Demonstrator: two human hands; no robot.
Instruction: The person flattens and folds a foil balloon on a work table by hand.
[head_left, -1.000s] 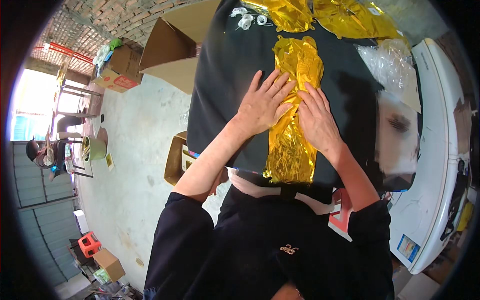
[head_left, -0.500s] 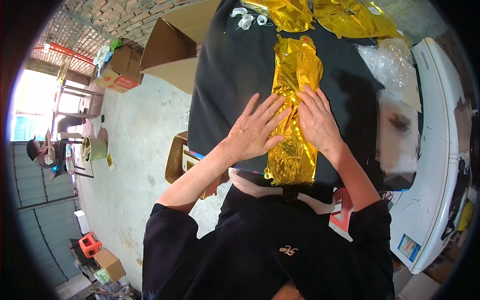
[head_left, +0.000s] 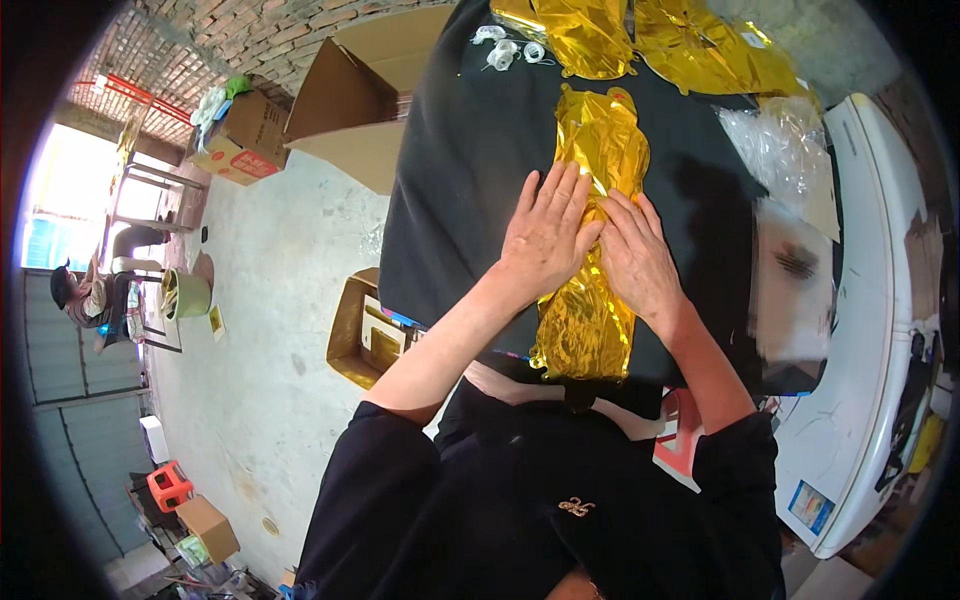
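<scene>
A long, folded gold foil balloon point(head_left: 585, 335) lies lengthwise on the black cloth of the table point(head_left: 460, 200), its near end at the front edge. My left hand point(head_left: 545, 228) rests flat across its middle, fingers stretched out and pointing away from me. Beside it my right hand point(head_left: 643, 262) lies flat along the balloon's right side, fingertips on the foil. The two hands nearly meet over the balloon, and part of the foil is hidden beneath them. Neither hand grips anything.
More gold foil balloons point(head_left: 700, 45) and white ribbon rolls point(head_left: 503, 55) lie at the far edge. Clear plastic bags point(head_left: 785, 145) sit at the right, before a white appliance point(head_left: 860, 330). Cardboard boxes point(head_left: 345, 100) stand left. A person point(head_left: 85, 295) sits far left by a green bin point(head_left: 187, 296).
My left hand has slid right and a little away from me over the foil, coming closer to my right hand. My right hand stays in about the same place, pressed on the balloon.
</scene>
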